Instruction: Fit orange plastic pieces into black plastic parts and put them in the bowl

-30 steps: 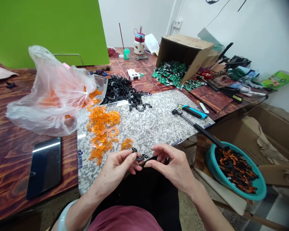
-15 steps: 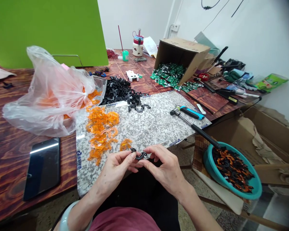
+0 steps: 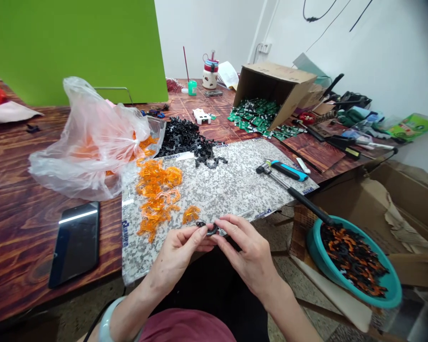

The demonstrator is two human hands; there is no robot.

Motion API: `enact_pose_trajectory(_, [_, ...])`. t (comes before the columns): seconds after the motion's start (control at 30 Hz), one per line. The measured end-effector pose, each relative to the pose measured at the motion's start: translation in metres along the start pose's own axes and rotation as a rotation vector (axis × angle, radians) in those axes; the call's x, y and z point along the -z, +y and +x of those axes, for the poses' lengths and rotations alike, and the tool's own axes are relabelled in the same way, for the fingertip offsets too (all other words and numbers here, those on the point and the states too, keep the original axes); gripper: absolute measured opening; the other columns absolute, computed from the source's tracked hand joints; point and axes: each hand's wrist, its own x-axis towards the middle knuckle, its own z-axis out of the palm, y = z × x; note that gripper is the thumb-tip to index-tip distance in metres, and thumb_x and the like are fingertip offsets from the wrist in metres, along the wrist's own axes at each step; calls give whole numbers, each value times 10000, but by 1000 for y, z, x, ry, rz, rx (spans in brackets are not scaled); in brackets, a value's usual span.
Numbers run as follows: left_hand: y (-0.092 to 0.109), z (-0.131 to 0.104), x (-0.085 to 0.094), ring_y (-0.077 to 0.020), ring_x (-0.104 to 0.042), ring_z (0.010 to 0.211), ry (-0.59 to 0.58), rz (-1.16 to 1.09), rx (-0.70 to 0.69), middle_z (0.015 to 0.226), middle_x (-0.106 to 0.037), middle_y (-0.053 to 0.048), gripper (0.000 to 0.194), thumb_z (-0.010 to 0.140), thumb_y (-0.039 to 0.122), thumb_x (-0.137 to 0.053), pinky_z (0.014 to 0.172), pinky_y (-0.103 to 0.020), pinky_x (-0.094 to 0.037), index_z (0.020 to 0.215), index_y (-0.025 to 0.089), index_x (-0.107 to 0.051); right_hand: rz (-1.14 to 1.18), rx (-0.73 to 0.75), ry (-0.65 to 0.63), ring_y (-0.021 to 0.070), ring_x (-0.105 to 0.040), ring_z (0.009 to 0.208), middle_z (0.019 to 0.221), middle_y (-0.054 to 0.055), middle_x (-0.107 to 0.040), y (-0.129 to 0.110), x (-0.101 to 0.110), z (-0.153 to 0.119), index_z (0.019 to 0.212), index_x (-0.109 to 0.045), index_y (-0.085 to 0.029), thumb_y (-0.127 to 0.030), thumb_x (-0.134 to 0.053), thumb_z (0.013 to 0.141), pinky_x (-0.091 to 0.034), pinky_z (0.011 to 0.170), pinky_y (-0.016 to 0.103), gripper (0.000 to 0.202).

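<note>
A small curved black plastic piece [image 3: 211,231] is pinched between both hands, just off the front edge of the speckled board [image 3: 235,180]. My left hand [image 3: 181,247] grips its left end with thumb and fingers. On its right end the fingertips of my right hand [image 3: 244,244] are closed. Fingers cover part of the piece, so I cannot tell whether anything else is joined to it. A few orange translucent pieces [image 3: 191,214] lie on the board just beyond my left hand. Farther left is a larger pile of orange pieces [image 3: 153,209], and behind it a heap of black pieces [image 3: 181,135].
A clear plastic bag [image 3: 89,156] with orange pieces and a dark phone [image 3: 74,244] lie left. A rubber-headed mallet [image 3: 281,183] and a blue-black handled tool [image 3: 288,171] rest right. A teal basin [image 3: 316,242] holds black-and-orange pieces; a cardboard box [image 3: 299,95] spills green circuit boards.
The camera view has shifted, so the scene sits farther right. Both hands keep hold of the black piece, and my right fingers have closed further around its end.
</note>
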Motion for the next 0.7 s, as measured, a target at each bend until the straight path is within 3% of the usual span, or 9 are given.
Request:
enact_pose_trajectory(0.13, [-2,-1,-3,-172,-713,723,68,31,-54,764,-777,-38,308,744,423,-724,753,-249,-569,900,162,-775,-83,-18,89,185,-594,985,1041,115,-620,-8,-9,-4,1106,-608,-153,-91,-569,877,-519,876,305,240])
enact_pose_trajectory(0.27, [-5,0,-2,-175,-709,724,97,72,-122,812,-777,-37,286,782,425,-683,771,-264,-564,848,165,-782,-40,-76,146,166,-609,861,915,88,-617,-15,-13,-5,951,-624,-152,-103,-587,868,-539,766,269,103])
enact_pose_trajectory(0.33, [-6,1,-1,-175,-704,726,104,99,-156,812,-776,-34,275,804,410,-662,780,-266,-557,853,167,-782,25,-108,131,144,-604,788,845,59,-611,-18,-14,-6,870,-611,-165,-106,-587,869,-535,705,241,63])
enact_pose_trajectory(0.43, [-6,0,-1,-187,-695,751,115,150,-185,776,-771,-33,276,819,396,-643,782,-267,-548,847,161,-783,88,-150,98,128,-600,733,814,33,-619,-21,-15,-7,912,-605,-183,-108,-565,882,-524,661,227,90])
enact_pose_trajectory(0.7, [-2,0,-8,-202,-664,765,161,215,-180,719,-743,-31,272,808,373,-645,765,-266,-528,728,147,-773,44,-138,45,149,-576,707,773,39,-612,-29,-16,-6,905,-594,-188,-92,-474,913,-499,662,266,154])
